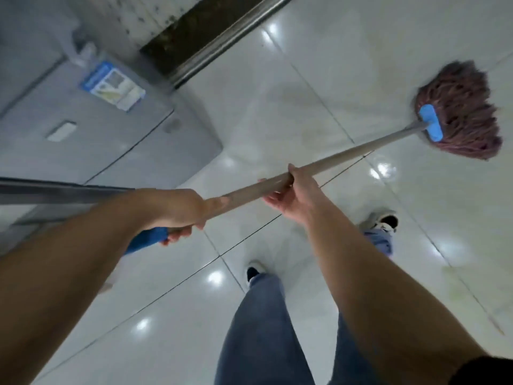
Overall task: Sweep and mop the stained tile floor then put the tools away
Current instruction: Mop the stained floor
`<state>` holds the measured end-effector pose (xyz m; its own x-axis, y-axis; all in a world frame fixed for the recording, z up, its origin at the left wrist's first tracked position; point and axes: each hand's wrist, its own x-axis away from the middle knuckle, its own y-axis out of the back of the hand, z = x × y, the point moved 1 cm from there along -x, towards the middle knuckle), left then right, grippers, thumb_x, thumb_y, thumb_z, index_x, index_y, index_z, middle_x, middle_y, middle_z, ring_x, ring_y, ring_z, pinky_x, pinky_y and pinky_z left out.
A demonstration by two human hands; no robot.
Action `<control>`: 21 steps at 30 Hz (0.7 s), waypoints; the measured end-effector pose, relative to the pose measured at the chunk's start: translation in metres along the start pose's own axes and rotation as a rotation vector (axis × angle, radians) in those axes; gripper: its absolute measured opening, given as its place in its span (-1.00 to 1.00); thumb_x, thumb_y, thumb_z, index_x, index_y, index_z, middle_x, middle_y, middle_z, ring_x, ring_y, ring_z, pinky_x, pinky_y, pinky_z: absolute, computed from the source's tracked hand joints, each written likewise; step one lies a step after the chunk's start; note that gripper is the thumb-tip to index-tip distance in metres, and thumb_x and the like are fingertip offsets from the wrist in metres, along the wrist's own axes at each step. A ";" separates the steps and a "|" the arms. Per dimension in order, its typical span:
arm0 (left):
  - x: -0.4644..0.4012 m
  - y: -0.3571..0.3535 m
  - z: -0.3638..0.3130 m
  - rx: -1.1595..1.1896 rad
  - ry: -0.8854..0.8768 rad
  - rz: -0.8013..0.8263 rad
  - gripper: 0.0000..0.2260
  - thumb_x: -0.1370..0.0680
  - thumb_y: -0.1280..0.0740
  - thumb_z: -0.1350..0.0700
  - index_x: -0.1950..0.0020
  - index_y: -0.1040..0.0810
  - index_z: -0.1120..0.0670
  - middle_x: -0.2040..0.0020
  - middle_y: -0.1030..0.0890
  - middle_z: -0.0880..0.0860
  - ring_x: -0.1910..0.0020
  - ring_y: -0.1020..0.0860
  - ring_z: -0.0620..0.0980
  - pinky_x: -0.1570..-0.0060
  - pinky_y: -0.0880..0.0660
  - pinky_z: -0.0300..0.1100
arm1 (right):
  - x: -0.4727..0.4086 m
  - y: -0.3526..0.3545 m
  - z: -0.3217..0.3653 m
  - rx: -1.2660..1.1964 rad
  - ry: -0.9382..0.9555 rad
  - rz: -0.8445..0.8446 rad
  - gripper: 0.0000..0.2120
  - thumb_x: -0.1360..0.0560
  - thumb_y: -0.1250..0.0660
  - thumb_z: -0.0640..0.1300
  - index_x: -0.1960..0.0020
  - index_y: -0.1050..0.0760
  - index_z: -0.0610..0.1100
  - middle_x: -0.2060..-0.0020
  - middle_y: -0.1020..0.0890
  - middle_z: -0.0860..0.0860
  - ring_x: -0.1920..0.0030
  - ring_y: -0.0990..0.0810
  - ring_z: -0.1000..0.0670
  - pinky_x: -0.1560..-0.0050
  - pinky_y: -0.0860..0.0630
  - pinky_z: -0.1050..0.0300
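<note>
Far left: grey appliance (91, 129) with a blue-and-white label (112, 86) on its front, standing on the floor against the wall. Below it, a grey metal bar (55, 190) running in from the left edge, partly hidden behind the left forearm.

Left of centre: left hand (180, 208), fingers curled around the mop handle (347, 155) near its upper end, just above the blue grip (147, 238). Grip closed firmly on the handle; thumb laid along the shaft.

Centre: right hand (294, 194), lower on the same handle, palm turned upward, fingers wrapped around the shaft from beneath. Both hands well apart from each other along the handle. Handle angled from lower left to upper right.

Below centre: legs in blue jeans (266, 329), two dark shoes with white soles, left shoe (254, 272) forward of the body, right shoe (384, 220) further right.

Upper centre: dark threshold strip (211, 31) with a metal rail, diagonal across the top.

Right: mop head (466, 107), reddish-brown strings spread on the tile floor (305, 79), fixed to the handle by a blue clamp (430, 122). Glossy white tiles with dark grout lines and light reflections. Faint yellowish stain (466, 287) on the tiles at the lower right, well apart from the mop head.
</note>
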<state>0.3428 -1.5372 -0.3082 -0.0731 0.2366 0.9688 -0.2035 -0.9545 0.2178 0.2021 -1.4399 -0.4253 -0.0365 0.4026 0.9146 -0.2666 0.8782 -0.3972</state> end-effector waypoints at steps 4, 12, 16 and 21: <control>0.028 0.003 0.084 0.037 0.069 -0.001 -0.45 -0.51 -0.05 -0.34 0.27 -0.38 0.14 0.66 -0.33 -0.04 0.71 -0.27 -0.10 0.57 -0.27 -0.35 | 0.004 -0.059 -0.098 -0.382 0.108 0.068 -0.71 -0.63 -0.11 -0.01 0.16 -0.23 -0.17 0.48 -0.58 -0.19 0.51 -0.62 -0.13 0.42 -0.60 0.05; 0.036 0.009 0.012 0.024 -0.024 0.010 -0.41 -0.49 -0.05 -0.37 0.22 -0.39 0.17 0.66 -0.34 0.00 0.71 -0.27 -0.05 0.62 -0.28 -0.38 | 0.009 -0.037 -0.033 -0.571 0.272 -0.086 -0.67 -0.59 -0.16 0.08 0.16 -0.29 -0.17 0.49 -0.34 -0.03 0.63 -0.38 0.00 0.48 -0.42 0.29; 0.026 -0.001 -0.081 -0.009 -0.081 0.025 -0.41 -0.51 -0.04 -0.35 0.22 -0.40 0.18 0.69 -0.35 -0.01 0.74 -0.29 -0.05 0.61 -0.32 -0.38 | 0.013 0.010 0.048 -0.691 0.319 -0.141 -0.64 -0.58 -0.18 0.09 0.18 -0.32 -0.19 0.64 -0.37 -0.01 0.70 -0.36 0.03 0.55 -0.40 0.34; -0.005 -0.018 -0.244 0.006 -0.138 0.220 -0.45 -0.54 -0.07 -0.30 0.17 -0.45 0.20 0.63 -0.48 0.05 0.65 -0.48 -0.01 0.57 -0.48 -0.25 | 0.003 0.102 0.180 -0.694 0.420 -0.333 -0.67 -0.59 -0.20 -0.03 0.27 -0.35 -0.21 0.60 -0.41 -0.01 0.70 -0.37 0.07 0.59 -0.34 0.36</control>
<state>0.1091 -1.4768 -0.3459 0.0186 -0.0037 0.9998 -0.1913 -0.9815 0.0000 0.0017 -1.3951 -0.4493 0.3333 0.0392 0.9420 0.4508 0.8709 -0.1957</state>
